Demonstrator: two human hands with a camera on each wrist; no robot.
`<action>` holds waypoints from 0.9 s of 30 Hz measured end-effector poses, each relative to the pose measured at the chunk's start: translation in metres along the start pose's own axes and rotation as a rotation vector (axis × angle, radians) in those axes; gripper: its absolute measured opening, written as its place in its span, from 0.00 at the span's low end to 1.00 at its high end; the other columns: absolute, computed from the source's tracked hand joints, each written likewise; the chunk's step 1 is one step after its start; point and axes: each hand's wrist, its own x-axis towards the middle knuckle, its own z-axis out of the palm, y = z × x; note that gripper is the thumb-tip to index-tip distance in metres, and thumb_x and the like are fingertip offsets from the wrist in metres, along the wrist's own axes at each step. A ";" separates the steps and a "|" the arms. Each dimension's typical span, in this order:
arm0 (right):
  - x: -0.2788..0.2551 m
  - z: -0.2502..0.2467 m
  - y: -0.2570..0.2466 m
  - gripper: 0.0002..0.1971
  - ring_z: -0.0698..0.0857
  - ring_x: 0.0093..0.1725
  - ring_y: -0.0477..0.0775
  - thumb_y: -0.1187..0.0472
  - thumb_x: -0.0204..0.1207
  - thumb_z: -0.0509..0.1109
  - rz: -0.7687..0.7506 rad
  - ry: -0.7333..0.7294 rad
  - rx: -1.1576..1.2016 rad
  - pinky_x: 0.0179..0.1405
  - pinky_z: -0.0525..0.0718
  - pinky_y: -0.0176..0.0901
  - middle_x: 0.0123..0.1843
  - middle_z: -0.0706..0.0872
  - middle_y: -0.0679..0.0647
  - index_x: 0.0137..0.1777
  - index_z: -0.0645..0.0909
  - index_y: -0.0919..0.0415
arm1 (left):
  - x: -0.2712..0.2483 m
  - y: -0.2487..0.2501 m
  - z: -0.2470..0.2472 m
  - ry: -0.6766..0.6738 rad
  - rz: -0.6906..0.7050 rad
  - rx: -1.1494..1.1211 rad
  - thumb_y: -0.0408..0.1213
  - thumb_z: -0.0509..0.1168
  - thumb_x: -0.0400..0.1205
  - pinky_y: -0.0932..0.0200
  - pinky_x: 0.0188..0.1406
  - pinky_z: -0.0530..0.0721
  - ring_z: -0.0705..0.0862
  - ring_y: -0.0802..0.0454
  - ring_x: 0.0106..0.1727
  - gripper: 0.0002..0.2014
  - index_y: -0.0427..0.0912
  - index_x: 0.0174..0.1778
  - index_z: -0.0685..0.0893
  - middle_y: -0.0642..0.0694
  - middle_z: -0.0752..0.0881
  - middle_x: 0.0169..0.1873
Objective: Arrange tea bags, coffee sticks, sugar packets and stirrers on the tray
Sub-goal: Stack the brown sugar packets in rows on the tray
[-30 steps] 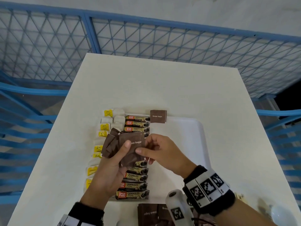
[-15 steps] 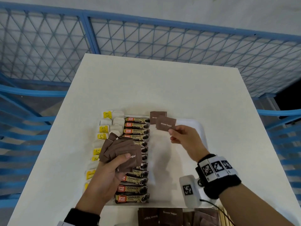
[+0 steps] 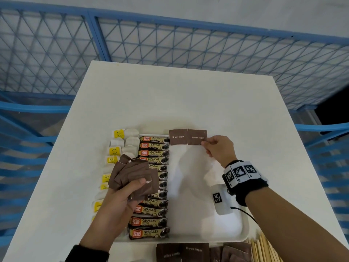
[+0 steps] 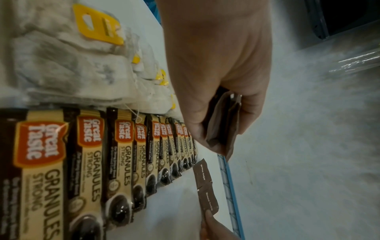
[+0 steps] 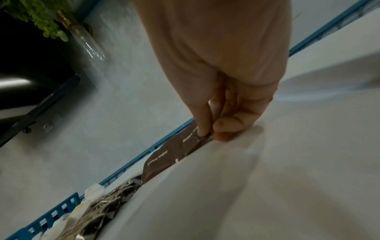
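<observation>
Right hand (image 3: 219, 148) pinches second sugar packet (image 3: 197, 137) by its right edge, thumb and forefinger, at the tray's (image 3: 243, 231) far rim, touching the first packet (image 3: 177, 137); print upright, long axes left-right. Left hand (image 3: 120, 201) grips a fanned stack of packets (image 3: 132, 174), count unclear, hiding several coffee sticks (image 3: 149, 222). Stirrers (image 3: 264, 250) cut off bottom right.

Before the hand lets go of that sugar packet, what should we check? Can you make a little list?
1. Second sugar packet lines up beside first sugar packet: ok.
2. Right hand pinches only its corner: ok.
3. Packet lying flat on tray: cannot tell.
4. Left hand holds the spare sugar packets firmly: ok.
5. Coffee sticks undisturbed in their row: ok.
</observation>
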 end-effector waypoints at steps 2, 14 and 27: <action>0.003 0.002 0.002 0.05 0.82 0.33 0.52 0.54 0.71 0.74 -0.012 0.017 -0.088 0.47 0.87 0.50 0.30 0.84 0.48 0.37 0.83 0.52 | -0.001 -0.001 0.002 -0.005 -0.016 0.002 0.30 0.72 0.56 0.64 0.28 0.86 0.90 0.53 0.37 0.29 0.40 0.56 0.82 0.47 0.91 0.37; -0.003 0.001 -0.002 0.11 0.83 0.41 0.54 0.50 0.72 0.73 -0.018 0.070 -0.131 0.47 0.84 0.51 0.35 0.79 0.44 0.42 0.75 0.53 | -0.001 0.001 0.004 -0.034 0.016 0.022 0.39 0.86 0.46 0.59 0.32 0.88 0.91 0.48 0.42 0.37 0.44 0.54 0.86 0.43 0.91 0.42; -0.106 0.013 -0.064 0.07 0.82 0.36 0.47 0.59 0.76 0.70 -0.164 -0.742 0.284 0.33 0.80 0.33 0.38 0.85 0.51 0.48 0.82 0.63 | -0.001 0.003 0.022 -0.096 0.075 0.065 0.41 0.83 0.52 0.62 0.29 0.85 0.91 0.51 0.41 0.22 0.46 0.42 0.91 0.44 0.92 0.41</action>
